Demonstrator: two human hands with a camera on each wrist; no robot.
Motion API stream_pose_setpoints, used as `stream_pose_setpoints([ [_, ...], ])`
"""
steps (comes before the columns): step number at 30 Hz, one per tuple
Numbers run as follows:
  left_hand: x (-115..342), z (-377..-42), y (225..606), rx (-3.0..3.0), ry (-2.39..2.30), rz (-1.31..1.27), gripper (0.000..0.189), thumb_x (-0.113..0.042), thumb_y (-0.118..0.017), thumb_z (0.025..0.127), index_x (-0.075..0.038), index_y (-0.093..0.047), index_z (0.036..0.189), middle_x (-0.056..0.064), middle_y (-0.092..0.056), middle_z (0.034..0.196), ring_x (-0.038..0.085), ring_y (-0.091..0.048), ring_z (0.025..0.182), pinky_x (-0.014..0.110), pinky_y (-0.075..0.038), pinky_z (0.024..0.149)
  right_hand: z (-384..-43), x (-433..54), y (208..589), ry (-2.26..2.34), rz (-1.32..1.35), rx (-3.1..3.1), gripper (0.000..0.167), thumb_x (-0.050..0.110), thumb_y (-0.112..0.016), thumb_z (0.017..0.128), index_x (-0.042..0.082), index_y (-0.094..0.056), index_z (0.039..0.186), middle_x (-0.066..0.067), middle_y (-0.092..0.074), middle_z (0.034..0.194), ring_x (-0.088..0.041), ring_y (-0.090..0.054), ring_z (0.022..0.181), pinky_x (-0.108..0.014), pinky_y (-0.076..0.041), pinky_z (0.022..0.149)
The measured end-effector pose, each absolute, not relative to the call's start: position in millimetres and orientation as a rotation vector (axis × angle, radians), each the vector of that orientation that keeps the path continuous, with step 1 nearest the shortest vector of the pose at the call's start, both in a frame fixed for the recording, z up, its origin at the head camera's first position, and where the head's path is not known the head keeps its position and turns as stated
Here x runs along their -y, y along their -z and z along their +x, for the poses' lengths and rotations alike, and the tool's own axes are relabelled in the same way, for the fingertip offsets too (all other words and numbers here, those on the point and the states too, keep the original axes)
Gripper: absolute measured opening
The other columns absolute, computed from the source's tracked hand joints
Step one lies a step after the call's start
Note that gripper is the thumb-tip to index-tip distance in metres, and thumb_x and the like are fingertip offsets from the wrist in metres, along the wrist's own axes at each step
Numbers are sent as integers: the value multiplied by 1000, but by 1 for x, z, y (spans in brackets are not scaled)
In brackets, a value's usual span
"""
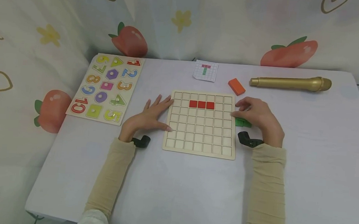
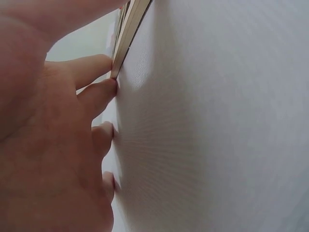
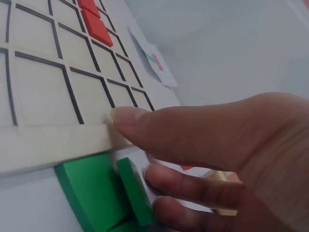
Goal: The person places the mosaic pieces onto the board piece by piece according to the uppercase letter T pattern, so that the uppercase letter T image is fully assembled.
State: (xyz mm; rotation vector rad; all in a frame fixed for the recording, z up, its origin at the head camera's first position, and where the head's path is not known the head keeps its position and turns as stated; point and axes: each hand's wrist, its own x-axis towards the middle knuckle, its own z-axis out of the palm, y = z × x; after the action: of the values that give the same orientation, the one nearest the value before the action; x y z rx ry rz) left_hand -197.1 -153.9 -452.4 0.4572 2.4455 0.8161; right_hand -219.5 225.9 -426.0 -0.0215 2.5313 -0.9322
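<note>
A square wooden grid board (image 1: 197,155) lies at mid-table, with three red square tiles (image 1: 201,105) side by side in one of its upper rows. My left hand (image 1: 149,118) has its fingers spread along the board's left edge, fingertips touching it. At the right edge, the thumb of my right hand (image 1: 257,112) rests on the board's rim (image 3: 63,145). Its other fingers are bent beside several green tiles (image 3: 94,191), and two fingertips touch or nearly touch a tilted green tile (image 3: 133,191). Thumb and fingers stand apart there.
A small pattern card (image 1: 205,71) with a red and green T lies behind the board. An orange block (image 1: 236,87) and a gold microphone (image 1: 289,83) are at the back right. A number and shape puzzle board (image 1: 105,88) lies at the left.
</note>
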Motion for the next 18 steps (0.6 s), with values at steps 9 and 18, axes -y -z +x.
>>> stream_pose_setpoints([
  [9,155,-197,453,-2448,-814,465,111,-39,-85,83,-20,-15,167,-2,-1,175,24,17,160,51,20,125,-222,-219,429,868,-28,-2603,43,31,-74,93,-2,-62,118,-21,-63,111,-33,-54,102,-40,-44,82],
  [18,155,-197,453,-2444,-820,472,111,-39,-85,83,-20,-14,167,-1,-1,175,24,17,160,52,19,125,-223,-217,431,892,-2,-2597,53,30,-72,94,0,-53,134,-22,-60,116,-35,-53,102,-43,-45,83],
])
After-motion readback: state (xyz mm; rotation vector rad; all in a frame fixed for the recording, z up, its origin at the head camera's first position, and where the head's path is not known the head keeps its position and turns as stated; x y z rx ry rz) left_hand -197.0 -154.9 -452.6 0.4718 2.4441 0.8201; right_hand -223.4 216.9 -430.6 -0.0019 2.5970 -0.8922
